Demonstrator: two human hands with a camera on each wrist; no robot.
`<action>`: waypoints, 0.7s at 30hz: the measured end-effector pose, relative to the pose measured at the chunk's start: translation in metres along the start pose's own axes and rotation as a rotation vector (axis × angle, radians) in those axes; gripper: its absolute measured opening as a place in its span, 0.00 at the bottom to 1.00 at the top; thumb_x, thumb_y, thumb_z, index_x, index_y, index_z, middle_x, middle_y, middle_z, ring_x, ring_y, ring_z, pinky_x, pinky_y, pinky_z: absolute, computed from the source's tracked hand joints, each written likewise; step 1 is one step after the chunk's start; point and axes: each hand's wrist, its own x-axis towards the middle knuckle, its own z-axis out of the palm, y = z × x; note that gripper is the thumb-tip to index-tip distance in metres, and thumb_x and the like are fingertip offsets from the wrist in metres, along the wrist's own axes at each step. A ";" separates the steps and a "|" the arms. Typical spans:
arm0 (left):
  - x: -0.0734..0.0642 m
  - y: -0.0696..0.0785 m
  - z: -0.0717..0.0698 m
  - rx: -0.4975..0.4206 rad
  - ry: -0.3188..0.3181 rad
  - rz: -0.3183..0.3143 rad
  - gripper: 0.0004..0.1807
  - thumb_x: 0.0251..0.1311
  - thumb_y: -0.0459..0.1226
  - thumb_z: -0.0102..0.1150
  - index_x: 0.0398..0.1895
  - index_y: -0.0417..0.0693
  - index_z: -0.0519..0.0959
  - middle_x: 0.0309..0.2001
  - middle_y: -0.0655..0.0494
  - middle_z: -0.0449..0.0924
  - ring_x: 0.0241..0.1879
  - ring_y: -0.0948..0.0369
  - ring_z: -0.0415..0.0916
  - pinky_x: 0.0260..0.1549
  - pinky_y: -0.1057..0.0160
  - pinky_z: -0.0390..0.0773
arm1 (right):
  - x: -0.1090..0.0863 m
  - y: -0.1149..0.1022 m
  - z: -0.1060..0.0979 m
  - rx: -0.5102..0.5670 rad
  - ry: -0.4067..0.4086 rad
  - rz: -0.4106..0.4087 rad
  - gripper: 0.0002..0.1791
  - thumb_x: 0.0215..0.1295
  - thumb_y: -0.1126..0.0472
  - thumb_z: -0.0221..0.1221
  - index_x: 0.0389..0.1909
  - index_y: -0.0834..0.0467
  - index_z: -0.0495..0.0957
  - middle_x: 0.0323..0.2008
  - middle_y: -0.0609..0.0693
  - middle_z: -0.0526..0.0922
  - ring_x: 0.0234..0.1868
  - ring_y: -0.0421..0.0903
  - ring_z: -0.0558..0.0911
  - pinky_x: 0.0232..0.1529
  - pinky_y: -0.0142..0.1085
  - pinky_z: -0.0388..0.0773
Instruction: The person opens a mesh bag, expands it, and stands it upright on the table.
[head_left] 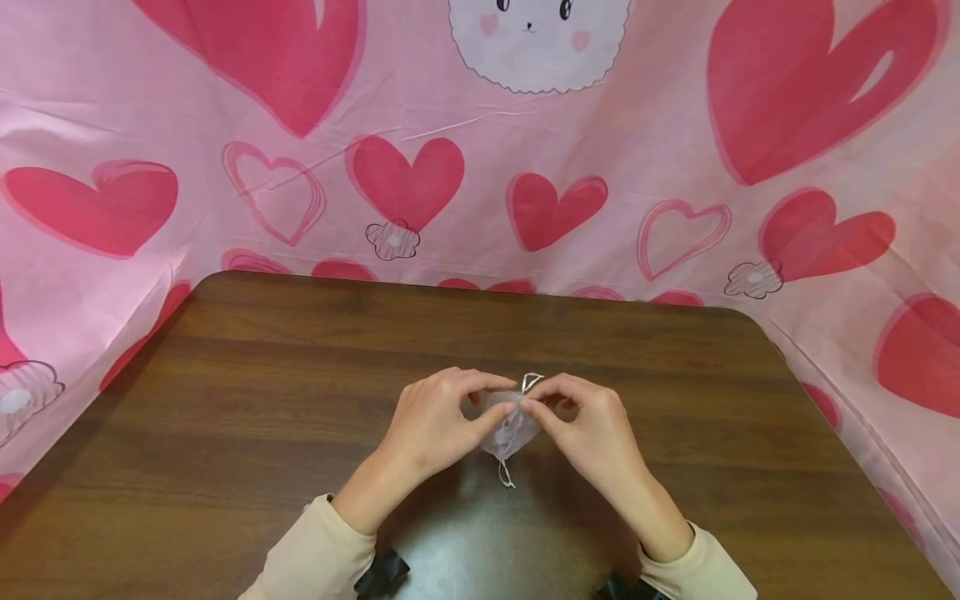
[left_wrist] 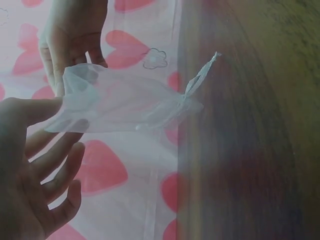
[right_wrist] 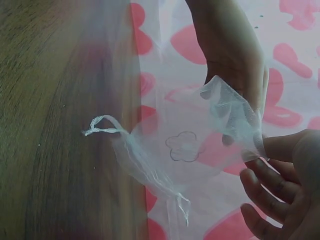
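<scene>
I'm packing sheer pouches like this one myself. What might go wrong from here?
The sheer pouch is held near its edge by the left hand and right hand, so it may slip. Its thin fabric could tear if pulled hard. The dangling drawstring loops might snag on a finger.

Sheer mesh pouch (head_left: 512, 435), smooth wood-grain table (head_left: 300, 367)

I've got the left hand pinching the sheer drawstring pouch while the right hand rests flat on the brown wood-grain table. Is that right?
Not quite: the right hand isn't resting flat on the brown wood-grain table. The head view shows it pinching the sheer drawstring pouch too, together with the left hand.
</scene>
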 end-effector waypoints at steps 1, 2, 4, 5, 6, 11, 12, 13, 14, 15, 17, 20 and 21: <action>0.000 0.000 0.000 0.003 0.000 0.004 0.10 0.55 0.48 0.72 0.42 0.68 0.87 0.27 0.75 0.77 0.28 0.74 0.72 0.25 0.64 0.70 | 0.000 0.000 0.000 0.010 -0.002 -0.010 0.09 0.51 0.68 0.73 0.28 0.53 0.86 0.28 0.38 0.85 0.29 0.34 0.80 0.34 0.37 0.79; 0.000 0.000 -0.001 0.006 0.001 0.008 0.09 0.55 0.48 0.71 0.40 0.68 0.88 0.27 0.75 0.78 0.28 0.74 0.72 0.25 0.64 0.70 | 0.000 0.000 0.000 0.020 -0.004 -0.019 0.09 0.51 0.69 0.73 0.29 0.52 0.86 0.28 0.38 0.85 0.29 0.34 0.80 0.34 0.37 0.79; 0.000 0.000 -0.001 0.014 0.008 0.009 0.06 0.55 0.47 0.72 0.37 0.68 0.88 0.27 0.75 0.78 0.28 0.74 0.72 0.25 0.65 0.70 | 0.000 0.000 0.001 0.033 -0.010 -0.036 0.09 0.52 0.69 0.73 0.30 0.52 0.86 0.29 0.37 0.85 0.30 0.34 0.80 0.34 0.37 0.79; 0.000 0.000 -0.002 0.019 0.013 0.005 0.05 0.55 0.47 0.72 0.36 0.68 0.88 0.27 0.76 0.79 0.28 0.74 0.71 0.25 0.65 0.70 | 0.000 0.000 0.001 0.037 -0.014 -0.043 0.09 0.52 0.69 0.73 0.30 0.52 0.87 0.30 0.37 0.85 0.30 0.34 0.80 0.34 0.37 0.79; 0.001 0.000 -0.002 0.024 0.019 0.002 0.05 0.55 0.47 0.72 0.35 0.68 0.88 0.28 0.76 0.79 0.28 0.74 0.71 0.25 0.65 0.70 | 0.000 0.000 0.001 0.041 -0.020 -0.048 0.09 0.53 0.69 0.73 0.31 0.52 0.87 0.30 0.36 0.85 0.30 0.34 0.80 0.34 0.37 0.79; 0.001 0.000 -0.002 0.034 0.055 -0.025 0.03 0.54 0.47 0.73 0.31 0.66 0.88 0.25 0.74 0.78 0.26 0.71 0.73 0.23 0.65 0.69 | -0.001 0.000 0.001 0.024 -0.039 -0.044 0.08 0.55 0.67 0.72 0.35 0.53 0.88 0.32 0.36 0.86 0.31 0.34 0.80 0.34 0.39 0.79; 0.001 -0.001 -0.002 0.037 0.064 -0.030 0.03 0.54 0.47 0.73 0.31 0.66 0.88 0.25 0.74 0.78 0.25 0.70 0.73 0.23 0.65 0.68 | -0.001 -0.001 0.001 0.017 -0.042 -0.039 0.08 0.55 0.66 0.72 0.36 0.53 0.88 0.31 0.36 0.85 0.31 0.34 0.80 0.34 0.39 0.79; 0.001 0.000 -0.002 0.039 0.074 -0.035 0.03 0.53 0.47 0.73 0.31 0.66 0.88 0.24 0.73 0.77 0.25 0.70 0.73 0.23 0.64 0.68 | -0.001 -0.001 0.000 0.005 -0.045 -0.033 0.08 0.56 0.65 0.72 0.37 0.53 0.88 0.31 0.36 0.85 0.31 0.34 0.80 0.34 0.38 0.79; 0.001 0.000 -0.002 0.042 0.084 -0.038 0.03 0.53 0.47 0.74 0.30 0.66 0.87 0.24 0.73 0.77 0.24 0.70 0.72 0.22 0.64 0.68 | -0.001 -0.001 0.000 -0.007 -0.049 -0.027 0.08 0.56 0.65 0.72 0.38 0.53 0.88 0.31 0.36 0.85 0.31 0.34 0.80 0.34 0.37 0.79; 0.001 -0.001 -0.002 0.043 0.094 -0.040 0.04 0.53 0.47 0.74 0.30 0.66 0.87 0.24 0.73 0.77 0.24 0.69 0.73 0.22 0.64 0.68 | -0.001 -0.001 0.000 -0.019 -0.054 -0.022 0.08 0.56 0.64 0.72 0.38 0.53 0.89 0.31 0.35 0.85 0.30 0.33 0.80 0.34 0.37 0.78; 0.001 -0.001 -0.002 0.044 0.111 -0.045 0.04 0.52 0.46 0.75 0.30 0.65 0.87 0.23 0.72 0.77 0.24 0.69 0.73 0.22 0.64 0.68 | -0.001 -0.002 0.000 -0.038 -0.066 -0.017 0.07 0.57 0.63 0.71 0.37 0.52 0.89 0.31 0.35 0.85 0.30 0.33 0.79 0.33 0.35 0.77; 0.001 -0.001 -0.002 0.043 0.130 -0.046 0.05 0.51 0.45 0.75 0.29 0.66 0.87 0.23 0.72 0.77 0.24 0.69 0.73 0.22 0.63 0.69 | -0.002 -0.001 0.001 -0.062 -0.074 -0.022 0.06 0.56 0.64 0.72 0.34 0.51 0.89 0.30 0.35 0.85 0.29 0.32 0.79 0.33 0.33 0.76; 0.001 -0.001 -0.002 0.045 0.135 -0.042 0.05 0.51 0.44 0.75 0.29 0.66 0.87 0.23 0.72 0.77 0.25 0.70 0.74 0.22 0.63 0.69 | -0.002 -0.001 0.001 -0.068 -0.073 -0.026 0.06 0.55 0.65 0.72 0.33 0.51 0.89 0.30 0.35 0.85 0.29 0.32 0.79 0.33 0.33 0.76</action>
